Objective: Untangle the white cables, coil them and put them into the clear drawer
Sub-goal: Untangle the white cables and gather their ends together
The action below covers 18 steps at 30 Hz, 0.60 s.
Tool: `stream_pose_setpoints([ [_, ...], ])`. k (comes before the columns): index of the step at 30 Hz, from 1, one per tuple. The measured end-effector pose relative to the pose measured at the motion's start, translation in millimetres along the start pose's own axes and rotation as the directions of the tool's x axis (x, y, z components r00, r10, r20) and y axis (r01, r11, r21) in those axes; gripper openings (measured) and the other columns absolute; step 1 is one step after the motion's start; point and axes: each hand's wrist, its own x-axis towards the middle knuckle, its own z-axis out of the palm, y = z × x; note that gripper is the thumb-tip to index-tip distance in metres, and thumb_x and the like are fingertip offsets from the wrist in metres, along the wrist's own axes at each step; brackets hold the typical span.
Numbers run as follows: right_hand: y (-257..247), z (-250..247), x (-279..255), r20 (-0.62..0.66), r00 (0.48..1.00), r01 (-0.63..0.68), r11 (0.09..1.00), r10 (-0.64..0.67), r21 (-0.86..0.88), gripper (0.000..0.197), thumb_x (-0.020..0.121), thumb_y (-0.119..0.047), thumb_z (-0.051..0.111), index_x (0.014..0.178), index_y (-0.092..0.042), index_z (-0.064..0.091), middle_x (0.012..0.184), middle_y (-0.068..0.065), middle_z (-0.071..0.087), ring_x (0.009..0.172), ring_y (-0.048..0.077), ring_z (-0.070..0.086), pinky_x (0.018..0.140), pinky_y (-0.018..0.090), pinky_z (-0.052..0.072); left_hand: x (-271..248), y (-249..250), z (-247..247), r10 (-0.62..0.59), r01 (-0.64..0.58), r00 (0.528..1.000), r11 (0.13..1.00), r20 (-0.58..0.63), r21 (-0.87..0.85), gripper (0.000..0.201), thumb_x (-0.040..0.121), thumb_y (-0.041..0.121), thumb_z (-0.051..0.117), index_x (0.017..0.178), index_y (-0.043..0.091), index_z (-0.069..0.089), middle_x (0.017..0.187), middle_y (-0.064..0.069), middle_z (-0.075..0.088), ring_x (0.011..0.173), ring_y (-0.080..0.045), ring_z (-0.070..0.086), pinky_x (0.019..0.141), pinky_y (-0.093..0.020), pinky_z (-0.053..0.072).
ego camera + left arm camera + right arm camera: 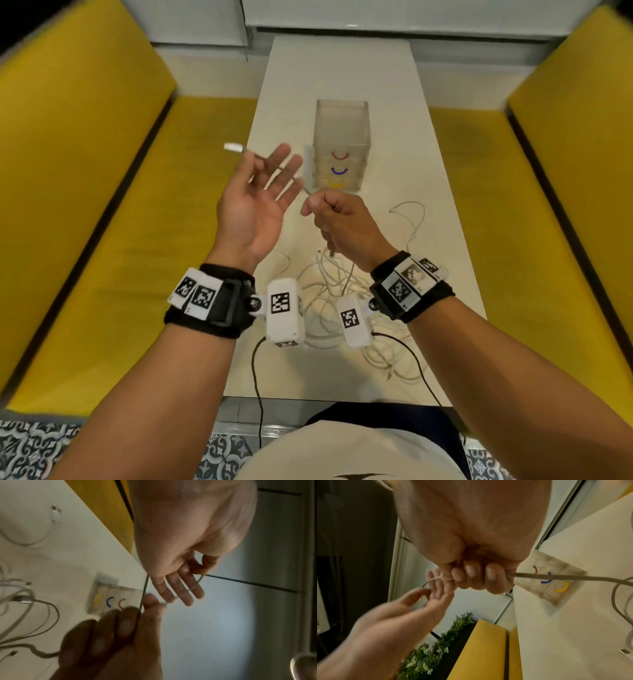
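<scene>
My left hand [270,168] is raised palm up above the table's left edge, fingers straight. One white cable [233,148] lies across those fingers, its plug poking out past the thumb. In the left wrist view the thumb pins the cable [187,589] against the fingers [178,586]. My right hand [329,209] is a fist round the same cable [556,576], just right of the left hand. From the fist it hangs down to a tangle of white cables [329,298] on the table. The clear drawer unit [340,144] stands behind both hands, its red, blue and yellow handled drawers closed.
The narrow white table [394,120] runs away from me between two yellow benches [120,240]. A loose cable loop [414,219] lies right of the drawer unit. Black leads [255,370] from the wrist cameras hang over the near edge. A green plant [436,649] shows in the right wrist view.
</scene>
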Motion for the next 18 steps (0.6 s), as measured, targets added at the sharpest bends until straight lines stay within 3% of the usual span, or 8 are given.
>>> stream_pose_setpoints([
  [2,4,6,0,0.015,0.999,0.053,0.997,-0.052,-0.051,0.032,0.103,-0.012,0.05,0.074,-0.016,0.064,0.054,-0.006,0.038,0.044,0.004,0.031,0.042,0.015,0.026,4,-5,20,0.001,0.0,1.0,0.999,-0.03,0.047,0.03,0.107,0.037,0.045,0.086,0.017,0.052,0.083,-0.003,0.069,0.08,-0.021,0.07,0.081,-0.039,0.056],
  [3,7,7,1,0.013,0.997,0.076,0.994,-0.075,-0.078,0.038,0.103,-0.011,0.051,0.069,-0.023,0.063,0.052,-0.011,0.04,0.043,0.001,0.033,0.043,0.012,0.028,5,-9,27,0.012,-0.008,0.999,0.996,-0.051,0.088,0.03,0.107,0.037,0.045,0.087,0.016,0.051,0.071,-0.001,0.061,0.063,-0.016,0.059,0.068,-0.035,0.054],
  [6,15,6,1,0.009,0.997,0.075,0.987,-0.075,-0.139,0.037,0.103,-0.013,0.053,0.067,-0.019,0.063,0.045,-0.017,0.045,0.042,0.0,0.038,0.046,0.008,0.03,10,-13,35,0.084,-0.061,0.989,0.982,-0.122,0.18,0.031,0.109,0.034,0.042,0.086,0.015,0.05,0.055,0.004,0.034,0.045,-0.009,0.026,0.042,-0.024,0.028],
  [8,19,2,-1,0.037,0.998,0.065,0.981,-0.06,-0.181,0.034,0.103,-0.018,0.054,0.071,-0.01,0.064,0.044,-0.018,0.045,0.043,0.0,0.04,0.049,0.009,0.031,13,-6,33,0.14,-0.104,0.975,0.974,-0.172,0.202,0.031,0.109,0.033,0.043,0.085,0.015,0.052,0.054,0.006,0.029,0.045,-0.008,0.021,0.041,-0.023,0.022],
  [11,31,-6,-6,0.051,0.998,0.039,0.958,-0.026,-0.283,0.039,0.102,-0.028,0.056,0.066,-0.015,0.063,0.052,-0.014,0.047,0.051,0.003,0.042,0.057,0.019,0.036,18,9,22,0.22,-0.167,0.944,0.961,-0.245,0.221,0.032,0.108,0.034,0.045,0.083,0.017,0.055,0.055,0.006,0.03,0.046,-0.008,0.022,0.04,-0.023,0.022],
  [13,36,-14,-10,0.042,0.999,0.021,0.953,-0.009,-0.301,0.041,0.1,-0.034,0.057,0.065,-0.016,0.064,0.059,0.003,0.049,0.058,0.016,0.044,0.061,0.028,0.038,23,22,9,0.274,-0.198,0.909,0.947,-0.314,0.255,0.033,0.107,0.035,0.047,0.082,0.018,0.056,0.056,0.006,0.033,0.047,-0.009,0.024,0.041,-0.024,0.023],
  [14,37,-20,-12,0.027,1.0,0.009,0.954,-0.001,-0.3,0.041,0.1,-0.036,0.058,0.065,-0.014,0.065,0.059,0.005,0.049,0.057,0.018,0.043,0.059,0.027,0.037,25,30,2,0.29,-0.202,0.889,0.943,-0.355,0.264,0.033,0.107,0.036,0.047,0.081,0.019,0.057,0.056,0.007,0.034,0.047,-0.009,0.024,0.041,-0.025,0.023],
  [18,27,-51,-17,-0.067,0.998,-0.022,0.95,0.001,-0.312,0.042,0.101,-0.031,0.057,0.066,-0.009,0.061,0.041,-0.017,0.046,0.038,0.0,0.038,0.046,0.009,0.031,32,61,-15,0.3,-0.222,0.831,0.951,-0.468,0.214,0.036,0.108,0.035,0.045,0.076,0.02,0.052,0.052,0.008,0.03,0.045,-0.01,0.021,0.041,-0.024,0.019],
])
